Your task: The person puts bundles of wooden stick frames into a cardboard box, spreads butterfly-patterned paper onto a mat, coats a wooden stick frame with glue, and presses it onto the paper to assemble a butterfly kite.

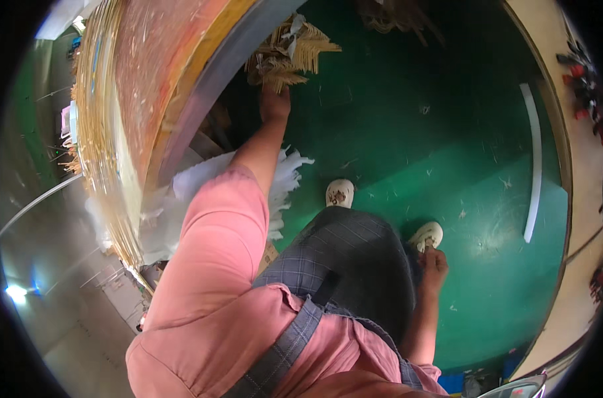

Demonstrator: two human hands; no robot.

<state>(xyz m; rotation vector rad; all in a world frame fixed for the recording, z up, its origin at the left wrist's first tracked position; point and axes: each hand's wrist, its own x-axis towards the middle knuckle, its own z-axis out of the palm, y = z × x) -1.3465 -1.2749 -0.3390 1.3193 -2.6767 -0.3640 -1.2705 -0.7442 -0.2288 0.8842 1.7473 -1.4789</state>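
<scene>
My left arm stretches out to a bundle of thin tan stick-like pieces [318,53], stacked with angled ends, low beside the table. My left hand [275,105] is against the near side of this bundle; its fingers are hidden there. A whitish strip [291,43] shows among the pieces. Lower down on the right, my right hand [435,268] hangs beside my knee, its fingers curled together. It overlaps the view of my right shoe [426,233], and whatever it may hold is too small to make out.
A curved-looking table edge [212,79] runs along my left, with layered sheets [106,99] on top. White foam-like sheeting [212,176] hangs beneath it. On the green floor [474,166] lie a long white strip [532,166] and small scraps. A pale bench [590,179] borders the right.
</scene>
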